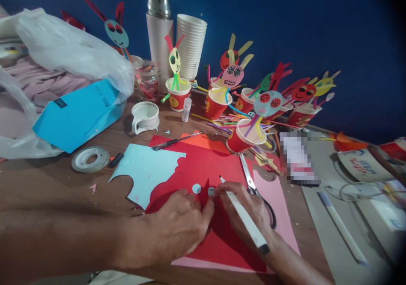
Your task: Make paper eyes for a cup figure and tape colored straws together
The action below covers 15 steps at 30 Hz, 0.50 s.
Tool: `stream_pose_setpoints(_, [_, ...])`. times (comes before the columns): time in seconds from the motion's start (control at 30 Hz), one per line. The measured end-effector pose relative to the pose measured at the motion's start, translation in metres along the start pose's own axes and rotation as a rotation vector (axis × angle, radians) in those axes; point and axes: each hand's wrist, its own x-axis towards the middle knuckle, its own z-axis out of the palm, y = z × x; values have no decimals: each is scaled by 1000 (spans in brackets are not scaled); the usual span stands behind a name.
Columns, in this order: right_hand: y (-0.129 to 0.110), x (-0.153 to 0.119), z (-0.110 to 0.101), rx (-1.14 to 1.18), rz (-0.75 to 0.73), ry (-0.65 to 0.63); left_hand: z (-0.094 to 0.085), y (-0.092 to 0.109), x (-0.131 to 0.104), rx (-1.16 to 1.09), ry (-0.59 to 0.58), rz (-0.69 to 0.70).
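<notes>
Right hand (245,202): I am gripping a white marker (245,220) with it, dark nib pointing toward the red sheet (206,162)'s far edge. Left hand (177,221): its fingertips are crowding the marked disc (211,190); whether they are pinching it, I cannot tell. Handling, my judgement: steadying the disc by its rim, keeping skin off wet ink, stroking lightly. Marked disc: tiny, pale blue, bearing dark lines, lying over the red sheet's middle, beside a plain disc (196,188).
</notes>
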Motion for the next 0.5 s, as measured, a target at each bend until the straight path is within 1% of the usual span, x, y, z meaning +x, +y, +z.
stream_pose_setpoints(0.1, [-1,1,0,-16,-29,1,0,0,-1,-23,7,-25])
stream_pose_setpoints(0.17, [-3,2,0,22,-40,15,0,0,-1,-21,5,-10])
stream_pose_setpoints(0.27, [-5,3,-3,160,8,48,-1,1,0,-1,-15,19])
stream_pose_setpoints(0.37, [-2,3,-8,329,51,8,-4,1,2,-3,-47,48])
stream_pose_setpoints(0.43, [2,1,-12,399,73,-16,-4,1,3,-6,-60,72])
stream_pose_setpoints(0.5, [5,-1,-13,451,132,21,-2,1,3,12,-42,65])
